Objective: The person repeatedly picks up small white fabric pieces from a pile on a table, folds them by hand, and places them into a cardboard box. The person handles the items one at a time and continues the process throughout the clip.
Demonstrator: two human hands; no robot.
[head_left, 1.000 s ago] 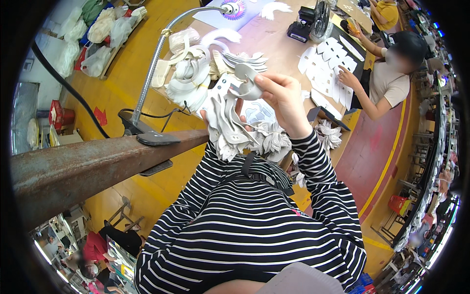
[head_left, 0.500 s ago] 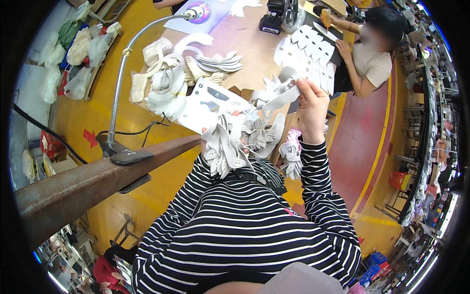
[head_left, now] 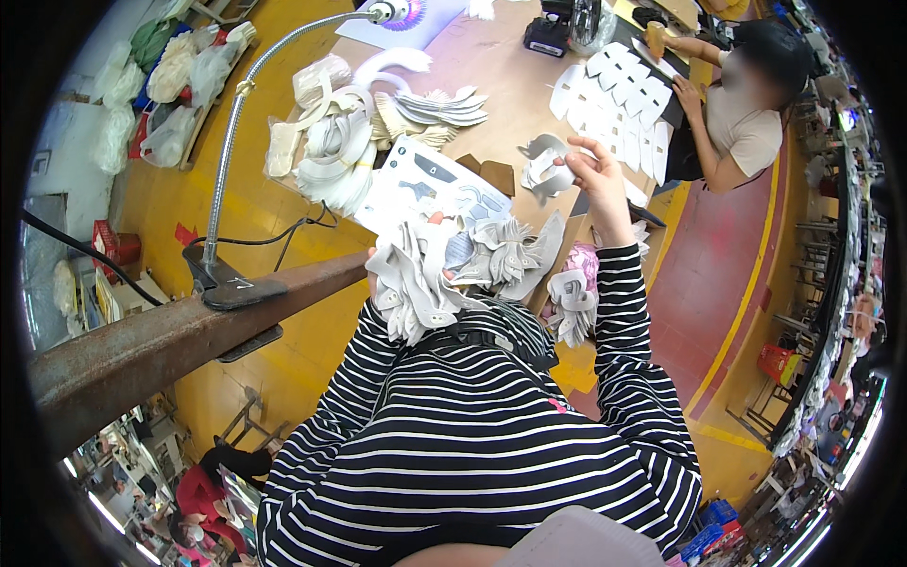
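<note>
My left hand [head_left: 375,274] is closed round a thick bunch of grey-white curved cut pieces [head_left: 416,293], held in front of my waist. The pieces look like shoe-upper parts, some with small holes, and they hide most of the fingers. My right hand [head_left: 597,175] is raised over the table's right side, its thumb and a finger at a curled grey-white cut piece [head_left: 544,170]; the other fingers are partly spread. Close by the left hand's bunch sits another fanned bundle of similar pieces [head_left: 505,250]. Below my right wrist, more pale pieces [head_left: 573,300] hang beside something pink.
The tabletop [head_left: 515,113] bears a white sheet with grey shapes [head_left: 430,175] and bundled white strips [head_left: 335,156]. A rusty beam [head_left: 189,331] with a clamped flexible-neck lamp [head_left: 231,161] crosses at left. A co-worker [head_left: 742,118] works at the right beside white cut pieces [head_left: 614,109].
My right hand has moved slightly right, and the long strip seen stretched from its fingers now appears as a shorter, curled piece. The left hand still holds its bunch. The whole view has shifted slightly.
</note>
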